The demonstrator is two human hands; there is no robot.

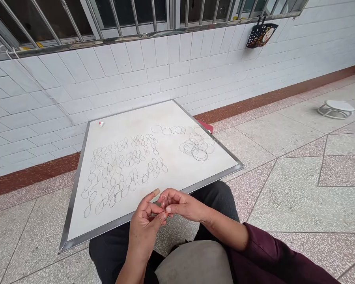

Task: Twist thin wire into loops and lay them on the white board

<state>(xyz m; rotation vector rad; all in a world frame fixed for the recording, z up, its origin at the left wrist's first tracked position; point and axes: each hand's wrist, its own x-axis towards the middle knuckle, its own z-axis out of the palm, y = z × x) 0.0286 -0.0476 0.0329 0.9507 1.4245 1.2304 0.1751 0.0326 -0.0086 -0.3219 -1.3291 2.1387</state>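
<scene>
Close to the table's front edge, my left hand (148, 221) and my right hand (182, 206) meet, both pinching one thin wire loop (163, 200). Part of that wire is hidden behind the fingers. On the white table, rows of thin wire figure-eights (115, 196) lie to the left, beyond my left hand. A pile of round wire rings (197, 146) sits on the right side, with more single rings (167, 131) spread in a line behind it.
The white table (171, 177) has a metal rim and stands over my knees, near a tiled wall (127, 75). A small red and white object (101, 124) lies at its far left corner. On the floor at right is a white stool (337, 107). A basket (262, 34) hangs from the window bars.
</scene>
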